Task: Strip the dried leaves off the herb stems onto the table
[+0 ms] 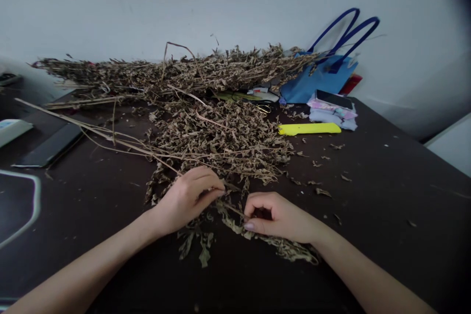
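Observation:
My left hand (191, 197) is closed in a pinch near the front of the dark table, thumb and fingers together on a dried plant stem. To its right, my right hand (274, 216) also pinches, its thumb and forefinger on the same dried plant stem (232, 208), which runs between the two hands. Curled greenish leaves (289, 248) trail from the stem under and beyond my right hand. More leaves (200, 243) hang below my left hand. Just behind both hands lies a heap of dry, crumpled leaves (221, 132), crossed by long bare stalks (121, 140).
A large bundle of dried plants (221, 71) lies along the wall. A yellow-handled tool (309, 129), scissors (264, 108), a phone on folded cloth (333, 99) and a blue bag (318, 81) are at the back right. A dark flat device (49, 144) lies left.

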`<state>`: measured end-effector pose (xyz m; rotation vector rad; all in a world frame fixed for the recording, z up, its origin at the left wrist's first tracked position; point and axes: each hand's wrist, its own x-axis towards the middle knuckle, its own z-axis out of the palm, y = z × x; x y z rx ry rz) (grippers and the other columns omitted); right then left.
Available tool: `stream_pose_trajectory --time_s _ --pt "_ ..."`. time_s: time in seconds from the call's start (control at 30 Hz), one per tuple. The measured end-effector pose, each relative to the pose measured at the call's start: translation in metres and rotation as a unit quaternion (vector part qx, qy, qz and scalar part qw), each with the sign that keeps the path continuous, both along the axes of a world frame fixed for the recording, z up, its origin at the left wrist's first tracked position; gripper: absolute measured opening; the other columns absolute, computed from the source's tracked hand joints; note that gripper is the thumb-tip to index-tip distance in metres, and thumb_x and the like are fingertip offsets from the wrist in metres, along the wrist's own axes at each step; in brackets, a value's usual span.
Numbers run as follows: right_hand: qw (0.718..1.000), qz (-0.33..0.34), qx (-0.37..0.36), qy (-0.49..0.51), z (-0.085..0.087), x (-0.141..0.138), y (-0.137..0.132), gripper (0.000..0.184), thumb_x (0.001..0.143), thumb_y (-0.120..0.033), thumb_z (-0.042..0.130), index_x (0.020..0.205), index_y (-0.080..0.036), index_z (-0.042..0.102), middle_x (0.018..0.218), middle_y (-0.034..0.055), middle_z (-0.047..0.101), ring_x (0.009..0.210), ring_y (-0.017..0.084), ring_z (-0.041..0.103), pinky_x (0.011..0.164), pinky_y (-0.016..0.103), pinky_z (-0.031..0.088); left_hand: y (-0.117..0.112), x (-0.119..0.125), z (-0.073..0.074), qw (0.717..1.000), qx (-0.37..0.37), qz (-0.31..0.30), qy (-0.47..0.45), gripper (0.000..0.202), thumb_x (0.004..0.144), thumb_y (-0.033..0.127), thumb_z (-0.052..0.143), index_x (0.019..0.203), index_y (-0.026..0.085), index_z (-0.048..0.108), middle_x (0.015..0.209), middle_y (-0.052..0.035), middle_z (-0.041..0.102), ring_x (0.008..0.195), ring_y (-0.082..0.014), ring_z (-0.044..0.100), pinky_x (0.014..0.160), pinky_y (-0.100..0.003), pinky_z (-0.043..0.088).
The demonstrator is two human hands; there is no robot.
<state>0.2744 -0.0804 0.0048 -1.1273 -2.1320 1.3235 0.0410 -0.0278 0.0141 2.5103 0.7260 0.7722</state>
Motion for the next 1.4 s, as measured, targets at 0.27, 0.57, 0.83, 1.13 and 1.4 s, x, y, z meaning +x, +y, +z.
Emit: stream_pose_trajectory --time_s 0.27,0.57,0.83,1.13,1.4 --pt "0.999 -0.027 -0.028 0.012 0.0 0.002 0.0 0.028 0.085 -0.044 0.052 0.082 -0.017 0.06 0.075 0.0001 0.055 0.063 0.01 0.047 0.058 0.022 0.037 -0.003 0.003 -0.003 0.993 0.013 -0.055 0.1 0.012 0.088 0.014 0.045 0.085 0.016 0.056 0.084 -0.0046 0.055 0.084 -0.0167 0.05 0.079 -0.031 0.041" --pt "0.995 -0.081 0.001 0.054 0.001 -0.002 0.001 0.031 0.091 -0.043 0.04 0.104 -0.022 0.058 0.095 0.005 0.052 0.066 0.01 0.049 0.056 0.021 0.039 -0.004 0.003 -0.005 0.992 0.024 -0.072 0.097 0.019 0.091 0.016 0.04 0.092 0.017 0.059 0.092 -0.0074 0.052 0.085 -0.0169 0.05 0.075 -0.03 0.042" --pt "0.996 -0.029 0.054 0.068 -0.004 -0.006 0.002 0.033 0.094 -0.039 0.035 0.104 -0.02 0.061 0.098 0.0071 0.057 0.093 0.018 0.053 0.085 0.032 0.041 -0.005 0.006 -0.007 0.996 -0.02 -0.052 0.065 0.01 0.084 0.01 0.049 0.09 0.016 0.054 0.093 -0.0067 0.053 0.089 -0.017 0.052 0.078 -0.03 0.045" --pt "0.997 -0.04 0.047 0.041 -0.009 -0.007 0.002 0.023 0.091 -0.03 0.043 0.1 -0.019 0.061 0.096 0.0055 0.059 0.088 0.015 0.055 0.08 0.028 0.043 -0.006 0.006 -0.01 0.997 -0.015 -0.056 0.054 0.008 0.085 0.01 0.049 0.088 0.016 0.053 0.089 -0.0058 0.054 0.087 -0.0169 0.052 0.078 -0.03 0.045" --pt "0.998 -0.018 0.04 0.039 -0.009 -0.008 0.002 0.022 0.092 -0.025 0.041 0.102 -0.019 0.06 0.097 0.0051 0.057 0.089 0.015 0.055 0.082 0.029 0.043 -0.006 0.007 -0.013 0.997 -0.007 -0.065 0.038 0.01 0.086 0.01 0.049 0.09 0.016 0.055 0.088 -0.0057 0.054 0.088 -0.0167 0.051 0.078 -0.03 0.044"
